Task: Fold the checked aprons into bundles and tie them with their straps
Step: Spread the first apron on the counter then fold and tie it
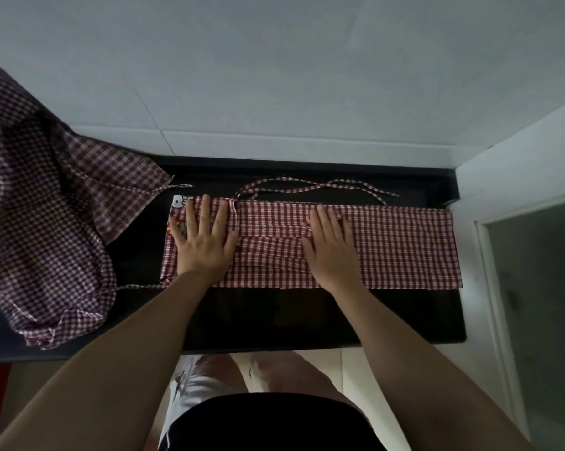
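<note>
My view is dim and flat, w/ soft grey light on the wall (274,60). The black table (307,317) swallows detail; no hard shadows or glare. Wide-angle bend at the edges. Forearms near the lens look soft and dark.

No readable text anywhere; only a cartoon cat print (178,201) on the red checked apron (388,245).

I see the folded apron (388,245) lying across the counter (307,320), its straps (313,187) on the far side, my left hand (206,242) and right hand (331,252) flat on it; a heap of aprons (40,206) lies left.
</note>
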